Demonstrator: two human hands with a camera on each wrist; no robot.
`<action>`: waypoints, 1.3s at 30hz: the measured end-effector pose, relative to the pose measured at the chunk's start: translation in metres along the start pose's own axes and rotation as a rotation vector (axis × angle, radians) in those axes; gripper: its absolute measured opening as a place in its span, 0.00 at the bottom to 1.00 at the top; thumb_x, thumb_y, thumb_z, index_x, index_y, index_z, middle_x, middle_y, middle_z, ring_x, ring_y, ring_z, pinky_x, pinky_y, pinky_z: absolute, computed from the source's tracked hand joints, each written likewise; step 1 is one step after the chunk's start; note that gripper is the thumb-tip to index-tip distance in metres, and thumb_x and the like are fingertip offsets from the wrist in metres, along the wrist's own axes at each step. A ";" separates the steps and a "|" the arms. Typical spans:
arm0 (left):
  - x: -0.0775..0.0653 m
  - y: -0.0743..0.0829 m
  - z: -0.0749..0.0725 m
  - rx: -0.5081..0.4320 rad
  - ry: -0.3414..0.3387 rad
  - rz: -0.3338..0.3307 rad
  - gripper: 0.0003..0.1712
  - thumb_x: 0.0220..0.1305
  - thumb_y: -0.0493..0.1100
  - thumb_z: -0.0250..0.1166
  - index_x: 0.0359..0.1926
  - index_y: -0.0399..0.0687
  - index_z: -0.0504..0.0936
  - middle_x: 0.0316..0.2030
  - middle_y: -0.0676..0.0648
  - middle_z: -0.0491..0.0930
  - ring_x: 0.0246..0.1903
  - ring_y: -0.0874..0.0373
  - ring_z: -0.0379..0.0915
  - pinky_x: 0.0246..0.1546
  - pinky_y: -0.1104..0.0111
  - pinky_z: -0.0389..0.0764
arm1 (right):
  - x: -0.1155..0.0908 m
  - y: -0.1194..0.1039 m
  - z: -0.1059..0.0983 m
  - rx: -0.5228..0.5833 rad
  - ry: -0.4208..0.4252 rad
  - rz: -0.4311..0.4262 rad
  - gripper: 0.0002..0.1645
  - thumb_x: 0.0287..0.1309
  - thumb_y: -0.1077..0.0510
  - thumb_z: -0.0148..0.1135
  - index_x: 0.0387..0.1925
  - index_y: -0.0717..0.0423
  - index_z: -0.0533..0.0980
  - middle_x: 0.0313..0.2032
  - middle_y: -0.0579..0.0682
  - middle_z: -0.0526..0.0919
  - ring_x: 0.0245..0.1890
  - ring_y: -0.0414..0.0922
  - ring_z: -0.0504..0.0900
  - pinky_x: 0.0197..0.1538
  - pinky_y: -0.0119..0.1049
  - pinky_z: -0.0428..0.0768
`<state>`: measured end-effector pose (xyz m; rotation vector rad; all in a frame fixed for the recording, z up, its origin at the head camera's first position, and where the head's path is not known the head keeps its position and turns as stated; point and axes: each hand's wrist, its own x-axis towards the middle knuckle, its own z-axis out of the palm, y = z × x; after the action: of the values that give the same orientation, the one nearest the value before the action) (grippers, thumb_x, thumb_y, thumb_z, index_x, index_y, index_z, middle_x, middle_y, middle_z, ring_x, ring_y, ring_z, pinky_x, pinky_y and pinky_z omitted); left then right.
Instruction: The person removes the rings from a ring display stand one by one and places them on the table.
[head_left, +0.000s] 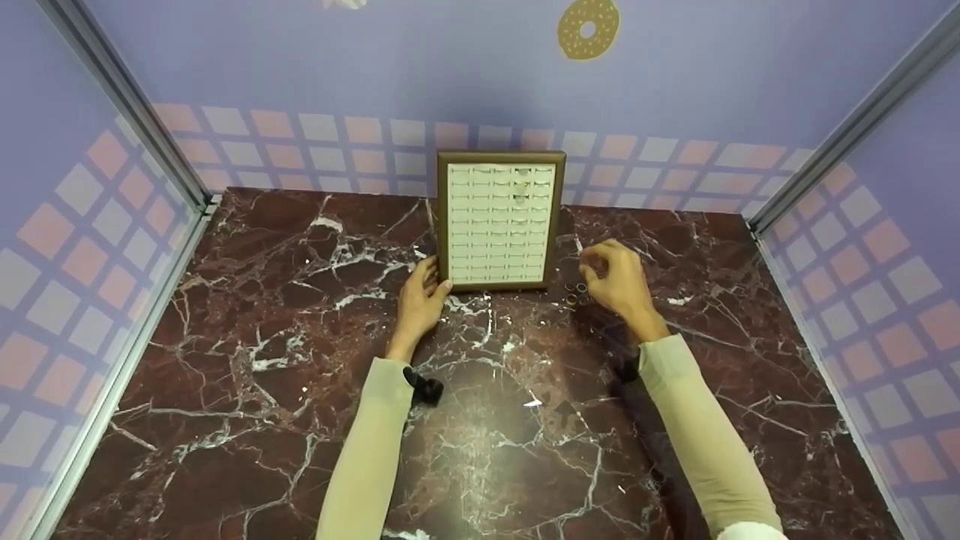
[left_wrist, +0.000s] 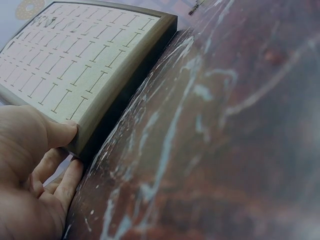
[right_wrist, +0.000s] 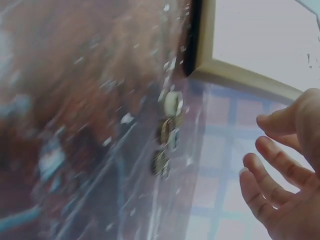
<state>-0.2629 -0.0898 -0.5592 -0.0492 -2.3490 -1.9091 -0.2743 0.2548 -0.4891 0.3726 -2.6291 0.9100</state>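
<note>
A ring display board (head_left: pixel 496 241) in a brown wooden frame leans upright near the back wall, its pale face lined with rows of slots. Several rings (head_left: pixel 521 184) sit in slots near its upper right. At the lower left corner my left hand (head_left: pixel 421 301) grips the frame, thumb on the front and fingers at its side and behind. To the right of the board my right hand (head_left: pixel 619 279) hovers with loosely curled fingers; no object shows between them in the right wrist view. Several loose rings (right_wrist: pixel 166 131), silvery and gold-coloured, lie on the table beside that hand.
The table (head_left: pixel 247 435) has a dark red marbled surface with white veins. A lilac wall (head_left: pixel 360 60) with pink and white squares stands behind the board, and similar panels (head_left: pixel 67 247) close in both sides.
</note>
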 end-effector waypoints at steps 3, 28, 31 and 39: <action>0.000 -0.001 -0.001 0.004 0.000 0.006 0.32 0.74 0.31 0.64 0.75 0.32 0.69 0.72 0.28 0.72 0.72 0.37 0.72 0.75 0.54 0.76 | 0.008 -0.010 0.002 0.019 0.044 -0.038 0.11 0.58 0.67 0.73 0.44 0.65 0.88 0.39 0.59 0.88 0.36 0.56 0.84 0.41 0.46 0.84; 0.000 0.002 0.001 0.005 0.017 0.013 0.31 0.73 0.29 0.65 0.74 0.32 0.71 0.71 0.28 0.74 0.71 0.36 0.73 0.74 0.54 0.78 | 0.063 -0.072 0.026 0.044 0.113 -0.175 0.13 0.60 0.70 0.68 0.46 0.63 0.87 0.42 0.56 0.87 0.36 0.50 0.85 0.39 0.43 0.85; 0.000 0.003 0.000 0.002 0.015 0.016 0.31 0.73 0.29 0.65 0.74 0.32 0.70 0.71 0.28 0.74 0.71 0.36 0.73 0.74 0.54 0.78 | 0.068 -0.078 0.030 0.045 0.132 -0.185 0.13 0.62 0.69 0.68 0.47 0.63 0.87 0.44 0.55 0.87 0.38 0.51 0.86 0.42 0.43 0.88; 0.000 0.000 -0.001 0.038 -0.005 0.009 0.32 0.75 0.32 0.64 0.77 0.34 0.68 0.73 0.29 0.72 0.73 0.37 0.71 0.75 0.53 0.77 | 0.079 -0.087 0.041 0.030 0.172 -0.182 0.13 0.65 0.67 0.70 0.51 0.59 0.87 0.46 0.54 0.87 0.41 0.50 0.90 0.46 0.41 0.91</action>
<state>-0.2625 -0.0905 -0.5592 -0.0604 -2.3834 -1.8618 -0.3249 0.1518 -0.4410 0.5082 -2.3837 0.8807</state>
